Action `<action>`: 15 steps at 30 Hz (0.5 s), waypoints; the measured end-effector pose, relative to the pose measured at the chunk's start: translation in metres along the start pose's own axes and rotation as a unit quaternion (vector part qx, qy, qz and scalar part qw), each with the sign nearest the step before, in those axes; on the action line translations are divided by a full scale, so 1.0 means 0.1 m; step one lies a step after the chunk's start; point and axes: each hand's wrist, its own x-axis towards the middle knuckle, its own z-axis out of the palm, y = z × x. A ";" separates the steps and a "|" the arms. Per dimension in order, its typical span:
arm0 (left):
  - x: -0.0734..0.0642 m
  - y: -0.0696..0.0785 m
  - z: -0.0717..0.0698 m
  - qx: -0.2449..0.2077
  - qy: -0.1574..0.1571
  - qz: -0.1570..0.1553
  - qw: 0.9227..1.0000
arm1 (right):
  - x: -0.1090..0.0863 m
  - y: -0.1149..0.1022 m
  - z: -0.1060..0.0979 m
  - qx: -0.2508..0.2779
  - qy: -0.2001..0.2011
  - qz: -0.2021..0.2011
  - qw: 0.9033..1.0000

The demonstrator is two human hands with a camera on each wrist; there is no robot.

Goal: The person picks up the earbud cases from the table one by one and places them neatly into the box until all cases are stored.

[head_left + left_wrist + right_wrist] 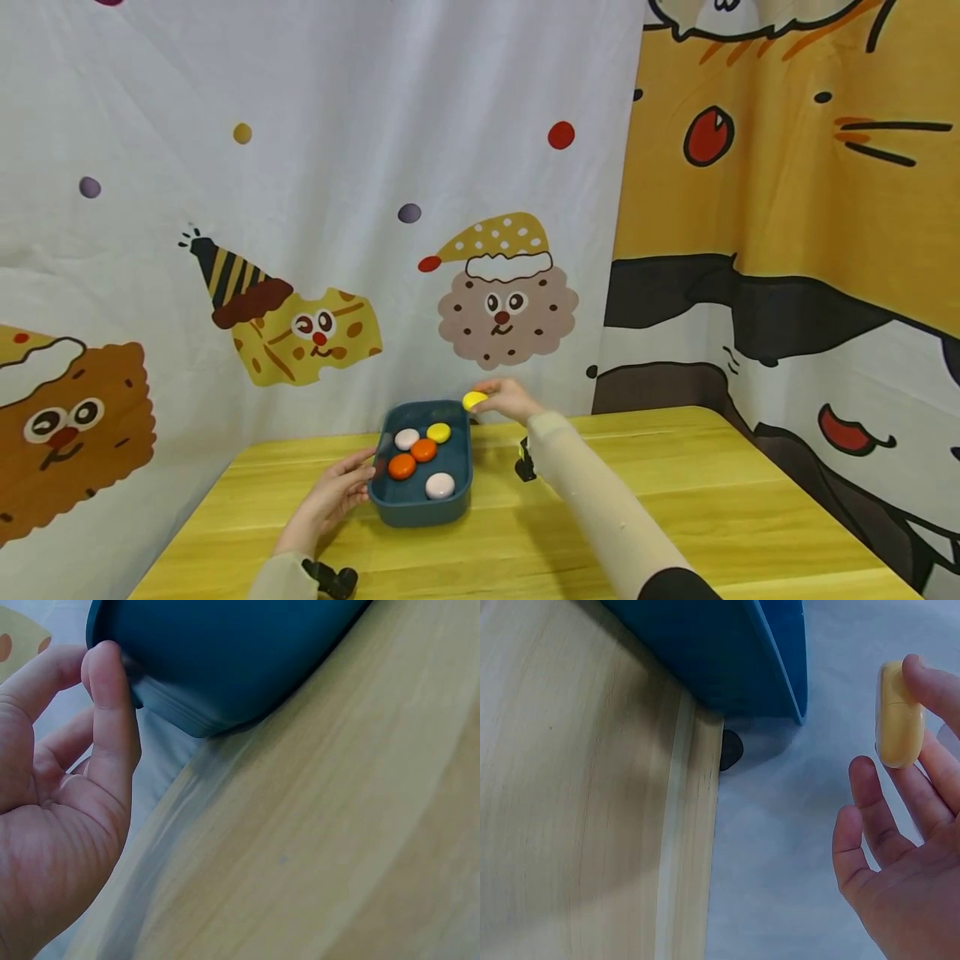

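Note:
A blue-green rectangular bin [422,513] stands on the table, holding several glossy rounded discs: an orange disc [402,467], a white disc [440,486] and a yellow disc [438,432] among them. My left hand [333,493] is at the bin's left side; in the left wrist view its thumb and a finger [109,679] pinch the rim. Beyond the bin's far right corner, my right hand [512,400] holds another yellow disc [900,716] between thumb and fingers, above the rim. Seen edge-on, this disc has rounded sides and a seam. The other fingers [870,787] of that hand are loosely bent.
The wooden table [675,500] extends to both sides of the bin. A printed curtain [322,150] hangs just behind its far edge. Small black devices sit on both wrists, such as the left one's camera [333,578].

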 end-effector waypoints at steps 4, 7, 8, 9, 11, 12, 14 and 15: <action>0.00 -0.01 -0.01 -0.002 0.003 -0.004 1.000 | -0.02 -0.04 0.05 0.005 -0.005 -0.003 1.000; 0.01 -0.02 -0.01 0.000 0.006 -0.008 1.000 | -0.02 -0.06 0.09 0.010 -0.011 -0.007 1.000; 0.01 -0.03 -0.01 0.001 0.007 -0.009 1.000 | -0.02 -0.06 0.10 0.010 -0.013 -0.008 1.000; 0.01 -0.03 -0.01 0.002 0.007 -0.009 1.000 | -0.02 -0.07 0.11 0.009 -0.015 -0.011 1.000; 0.00 -0.03 -0.01 0.004 0.008 -0.010 1.000 | -0.01 -0.09 0.12 0.012 -0.020 -0.007 1.000; 0.00 -0.02 -0.01 0.004 0.008 -0.010 1.000 | 0.00 -0.10 0.13 0.014 -0.024 -0.005 1.000; 0.00 -0.02 -0.01 0.005 0.006 -0.009 1.000 | 0.01 -0.11 0.14 0.018 -0.028 -0.006 0.999; 0.00 -0.02 -0.02 0.006 0.005 -0.008 1.000 | 0.02 -0.12 0.15 0.020 -0.030 -0.006 0.999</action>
